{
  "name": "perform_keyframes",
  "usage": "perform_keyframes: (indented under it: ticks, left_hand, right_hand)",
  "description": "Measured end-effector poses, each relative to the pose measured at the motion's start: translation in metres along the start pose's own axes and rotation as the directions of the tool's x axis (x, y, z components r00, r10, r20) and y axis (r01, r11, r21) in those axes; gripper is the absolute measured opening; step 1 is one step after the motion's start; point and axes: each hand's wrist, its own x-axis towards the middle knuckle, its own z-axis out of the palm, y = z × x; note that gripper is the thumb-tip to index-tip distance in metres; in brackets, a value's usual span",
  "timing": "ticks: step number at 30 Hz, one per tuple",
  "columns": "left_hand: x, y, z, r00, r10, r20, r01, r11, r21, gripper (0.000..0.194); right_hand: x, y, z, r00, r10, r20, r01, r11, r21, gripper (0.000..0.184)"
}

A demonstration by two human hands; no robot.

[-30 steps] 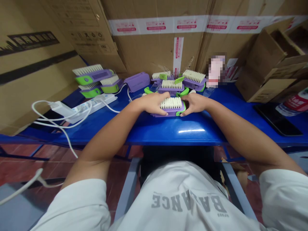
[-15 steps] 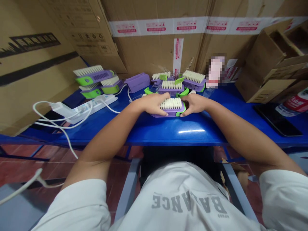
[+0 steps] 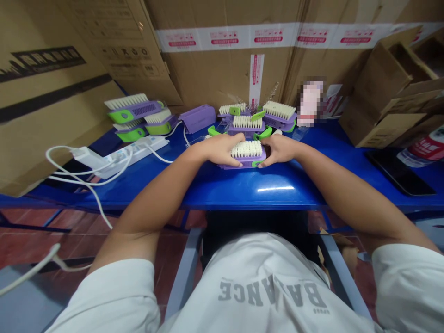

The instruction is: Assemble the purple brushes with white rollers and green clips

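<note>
Purple brush point(image 3: 247, 151) pinched between left hand point(image 3: 222, 148) and right hand point(image 3: 280, 149); likely seating green cap point(image 3: 255, 164); next probably needs even pressure.

The place appears to be a workshop or packing station; which cannot be determined. Evidence: several purple-and-green brushes point(image 3: 247, 150) of one kind on a blue table point(image 3: 225, 189), large cardboard boxes point(image 3: 215, 71) along its rear, smaller boxes point(image 3: 381, 92) at right, a power strip point(image 3: 142, 150) at left, red floor tiles point(image 3: 27, 245) below.
</note>
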Motion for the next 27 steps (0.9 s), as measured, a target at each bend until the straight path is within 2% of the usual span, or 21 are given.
perform_keyframes:
  ticks: [19, 27]
  left_hand:
    - [0.0008, 0.0001, 0.0034, 0.999, -0.015, -0.034, 0.014, 1.000, -0.008, 0.093]
    - [0.0008, -0.0088, 0.0078, 0.998, 0.003, -0.060, -0.009, 0.996, -0.092, 0.098]
  right_hand:
    - [-0.0004, -0.0046, -0.0024, 1.000, 0.020, 0.021, -0.020, 1.000, -0.005, 0.068]
    - [-0.0016, -0.0039, -0.0038, 0.999, 0.006, 0.035, -0.006, 1.000, -0.002, 0.067]
